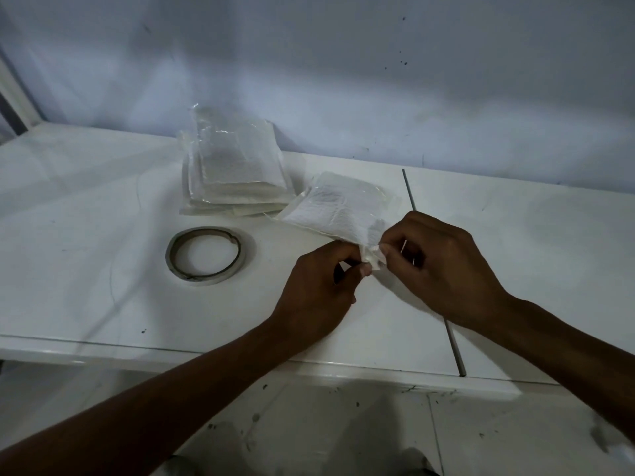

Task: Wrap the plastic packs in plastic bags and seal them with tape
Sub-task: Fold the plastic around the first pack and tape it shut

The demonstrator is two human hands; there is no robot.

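Both pinching: left hand (319, 286) and right hand (443, 266) grip the near corner of one plastic pack (340, 207), crumpled film caught between them; rest of the pack fans out toward 11 o'clock, low over the white table (86, 235). At 11 o'clock from the hands sits the stack of packs (237, 166), just beside the held pack's far edge, contact unclear. At 9 o'clock of the left hand the tape roll (204, 255) lies flat, untouched.
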